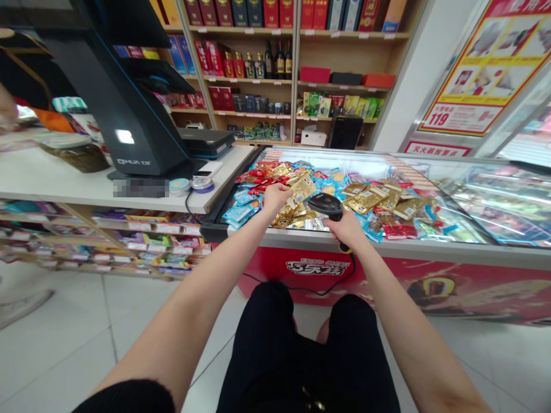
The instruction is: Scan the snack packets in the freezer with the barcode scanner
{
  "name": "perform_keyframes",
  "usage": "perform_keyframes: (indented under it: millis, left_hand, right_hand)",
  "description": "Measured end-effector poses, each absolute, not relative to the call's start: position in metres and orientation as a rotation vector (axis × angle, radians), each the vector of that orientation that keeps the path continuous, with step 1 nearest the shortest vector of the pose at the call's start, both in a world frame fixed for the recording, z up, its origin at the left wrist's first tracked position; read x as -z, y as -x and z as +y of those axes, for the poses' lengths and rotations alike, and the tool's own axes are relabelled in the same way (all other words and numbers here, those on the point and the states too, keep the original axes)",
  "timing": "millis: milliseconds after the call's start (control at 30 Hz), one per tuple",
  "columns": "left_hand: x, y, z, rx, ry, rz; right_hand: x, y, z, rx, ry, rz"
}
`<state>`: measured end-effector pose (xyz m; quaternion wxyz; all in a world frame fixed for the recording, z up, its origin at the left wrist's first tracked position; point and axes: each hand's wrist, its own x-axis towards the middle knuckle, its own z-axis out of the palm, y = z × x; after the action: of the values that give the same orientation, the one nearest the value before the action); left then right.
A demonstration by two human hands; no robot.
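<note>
Between the fingers of my left hand [276, 198] is the edge of a gold snack packet [302, 188], raised over the pile. My right hand [349, 230] is wrapped round the handle of a black barcode scanner [326, 203], its head turned toward that packet. The scanner's cable hangs down in front of the freezer. Under both hands, gold, red and blue snack packets [239, 213] lie heaped on the glass top of a chest freezer [456, 232]. More gold packets [365, 199] lie to the right of the scanner.
On the left, a white counter [43, 178] carries a dark point-of-sale terminal [144, 126], a jar [77, 152] and small round tins [202, 183]. Behind the freezer, shelves [253, 80] hold boxes and bottles. A person's dark clothing [26, 74] shows at the far left.
</note>
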<state>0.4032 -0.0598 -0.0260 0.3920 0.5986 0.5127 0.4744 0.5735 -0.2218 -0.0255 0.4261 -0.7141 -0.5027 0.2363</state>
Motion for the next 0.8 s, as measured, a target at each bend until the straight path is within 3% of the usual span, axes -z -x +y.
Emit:
perform_keyframes:
  millis: [200,667,800]
  left_hand:
    - [0.02,-0.439,-0.065,-1.099,-1.312,1.199]
    - [0.004,-0.598,-0.074,-0.739,-1.128,0.674]
    - [0.011,-0.62,-0.08,-0.754,-1.309,0.841]
  right_hand:
    - [0.035,-0.613,-0.221,-0.764,1.563,-0.975]
    - [0.03,-0.721,-0.238,-0.651,1.397,-0.65]
    - [0.032,-0.727,-0.246,-0.61,1.378,-0.618]
